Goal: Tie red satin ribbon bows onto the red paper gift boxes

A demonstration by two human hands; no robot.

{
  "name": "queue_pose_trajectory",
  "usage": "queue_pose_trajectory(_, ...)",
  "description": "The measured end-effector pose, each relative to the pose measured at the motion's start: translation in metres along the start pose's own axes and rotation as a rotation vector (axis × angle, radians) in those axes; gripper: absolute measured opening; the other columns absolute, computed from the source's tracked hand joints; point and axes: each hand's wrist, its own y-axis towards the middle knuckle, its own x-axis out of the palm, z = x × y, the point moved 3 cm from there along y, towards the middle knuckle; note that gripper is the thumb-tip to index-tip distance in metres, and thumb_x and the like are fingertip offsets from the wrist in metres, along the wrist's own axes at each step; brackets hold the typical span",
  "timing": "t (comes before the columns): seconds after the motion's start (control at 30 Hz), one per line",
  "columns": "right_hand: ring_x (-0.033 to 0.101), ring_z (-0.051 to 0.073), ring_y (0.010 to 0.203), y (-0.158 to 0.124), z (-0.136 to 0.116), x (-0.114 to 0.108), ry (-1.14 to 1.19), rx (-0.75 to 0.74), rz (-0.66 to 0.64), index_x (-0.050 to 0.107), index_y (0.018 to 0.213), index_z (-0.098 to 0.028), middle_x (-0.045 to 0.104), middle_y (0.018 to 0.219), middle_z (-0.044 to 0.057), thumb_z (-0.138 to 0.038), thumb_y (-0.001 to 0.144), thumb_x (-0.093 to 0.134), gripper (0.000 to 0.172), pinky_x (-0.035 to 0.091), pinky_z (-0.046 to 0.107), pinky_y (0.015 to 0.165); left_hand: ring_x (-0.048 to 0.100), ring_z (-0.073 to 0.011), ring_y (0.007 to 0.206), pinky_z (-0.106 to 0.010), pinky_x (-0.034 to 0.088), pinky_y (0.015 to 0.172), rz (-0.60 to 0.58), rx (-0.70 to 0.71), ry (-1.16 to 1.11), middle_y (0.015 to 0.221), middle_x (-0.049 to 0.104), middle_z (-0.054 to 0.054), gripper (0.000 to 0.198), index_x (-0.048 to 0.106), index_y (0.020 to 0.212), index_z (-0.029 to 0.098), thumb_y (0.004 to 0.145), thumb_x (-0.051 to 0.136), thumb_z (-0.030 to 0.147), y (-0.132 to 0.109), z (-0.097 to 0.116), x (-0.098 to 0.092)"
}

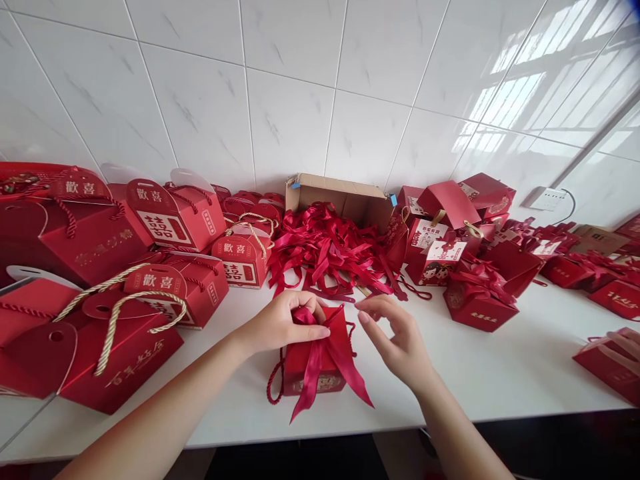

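Observation:
A small red gift box [310, 365] stands on the white table [500, 373] right in front of me, with a red cord handle and a red ribbon [330, 357] hanging down its front. My left hand [283, 323] is closed on the ribbon's loop at the top of the box. My right hand [397, 337] hovers just to the right of the box, fingers curled and apart, holding nothing that I can see.
A heap of loose red ribbons [330, 250] spills from an open cardboard carton [345, 197] behind the box. Larger red boxes with rope handles [115, 320] crowd the left. Finished small red boxes [480, 293] fill the right. A tiled wall [300, 87] backs the table.

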Motion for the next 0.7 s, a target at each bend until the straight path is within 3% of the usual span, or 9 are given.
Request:
queue_pose_trajectory(0.17,0.061,0.017,0.082,0.019,-0.005,0.011,0.093,0.081,-0.14,0.064,0.102,-0.019,0.069,0.098,0.007,-0.033,0.086,0.058,0.022,0.048,0.03,0.07,0.06,-0.019,0.086,-0.03,0.046,0.072,-0.02,-0.003,0.024,0.087,0.066,-0.003,0.038,0.041,0.063,0.019,0.071,0.073,0.036,0.0,0.002,0.001)
queue_pose_trajectory(0.33,0.059,0.016,0.077,0.02,-0.009,0.012,0.108,0.141,-0.178,0.064,0.092,-0.019,0.068,0.087,0.004,-0.019,0.081,0.055,0.014,0.046,0.029,0.067,0.059,-0.0183,0.084,-0.029,0.045,0.07,-0.015,-0.002,0.05,0.087,0.066,-0.003,0.037,0.042,0.064,0.019,0.07,0.074,0.037,0.0,0.002,0.001)
queue_pose_trajectory(0.53,0.053,0.013,0.068,0.019,-0.011,0.019,0.181,0.163,-0.226,0.06,0.09,-0.018,0.057,0.071,-0.001,-0.011,0.071,0.049,0.023,0.043,0.026,0.061,0.06,-0.0219,0.092,-0.029,0.046,0.069,-0.002,0.02,0.059,0.084,0.067,-0.003,0.031,0.05,0.066,0.018,0.069,0.074,0.037,-0.001,0.003,0.001)
queue_pose_trajectory(0.7,0.055,0.014,0.076,0.017,-0.015,0.017,0.162,0.141,-0.291,0.059,0.093,-0.018,0.061,0.087,0.002,-0.009,0.072,0.05,0.024,0.045,0.028,0.068,0.06,-0.0173,0.08,-0.028,0.046,0.067,-0.005,0.021,0.048,0.083,0.066,-0.002,0.036,0.043,0.063,0.019,0.07,0.073,0.037,-0.002,0.006,0.002)
